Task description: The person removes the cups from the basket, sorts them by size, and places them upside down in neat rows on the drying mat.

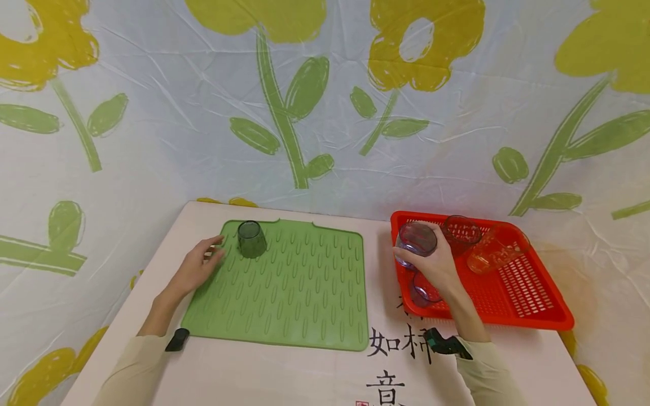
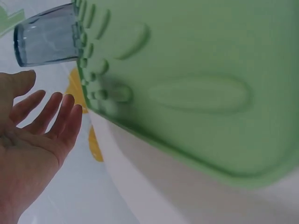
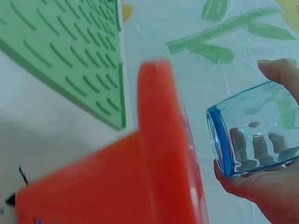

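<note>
My right hand (image 1: 438, 256) grips a clear bluish glass (image 1: 417, 239) over the left part of the red basket (image 1: 550, 307). The right wrist view shows the fingers wrapped round that glass (image 3: 257, 130), its thick blue base facing left. At the left edge of the green drying mat (image 1: 304, 282), my left hand (image 1: 199, 264) holds nothing, its fingers loosely bent. Just beyond those fingers a dark grey glass (image 1: 251, 241) stands upside down on the mat. The left wrist view has a gap between the hand (image 2: 42, 126) and that glass (image 2: 46, 37).
Inside the basket lie more glasses: a patterned clear one (image 1: 490, 256), another at the back (image 1: 461, 231) and one near the front left (image 1: 427, 286). The white table (image 1: 254, 372) carries black writing. A flowered cloth (image 1: 335, 113) hangs behind.
</note>
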Demonstrator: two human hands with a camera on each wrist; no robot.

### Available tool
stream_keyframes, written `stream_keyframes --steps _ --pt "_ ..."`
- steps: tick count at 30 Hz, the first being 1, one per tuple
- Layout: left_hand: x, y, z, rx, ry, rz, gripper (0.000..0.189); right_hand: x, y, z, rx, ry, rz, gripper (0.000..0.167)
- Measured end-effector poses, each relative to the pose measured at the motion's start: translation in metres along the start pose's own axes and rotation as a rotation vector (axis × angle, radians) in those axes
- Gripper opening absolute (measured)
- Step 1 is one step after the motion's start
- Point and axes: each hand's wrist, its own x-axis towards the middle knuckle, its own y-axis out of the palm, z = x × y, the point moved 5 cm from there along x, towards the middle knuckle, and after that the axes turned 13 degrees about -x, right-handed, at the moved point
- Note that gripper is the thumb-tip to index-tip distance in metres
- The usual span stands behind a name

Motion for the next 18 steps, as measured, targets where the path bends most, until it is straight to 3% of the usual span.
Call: stream_keyframes --steps 6,12,18 --pt "0.002 0.004 -0.019 -0.011 0.048 -0.048 0.048 0.006 0.018 0.007 0.022 -0.016 0.01 0.074" --pt "0.007 0.012 -0.04 -0.037 0.099 -0.08 0.044 0.013 0.04 0.014 0.151 -0.049 0.047 0.072" --pt "0.013 0.021 -0.055 -0.06 0.124 -0.073 0.043 0.016 0.06 0.024 0.292 -0.091 0.088 0.07"
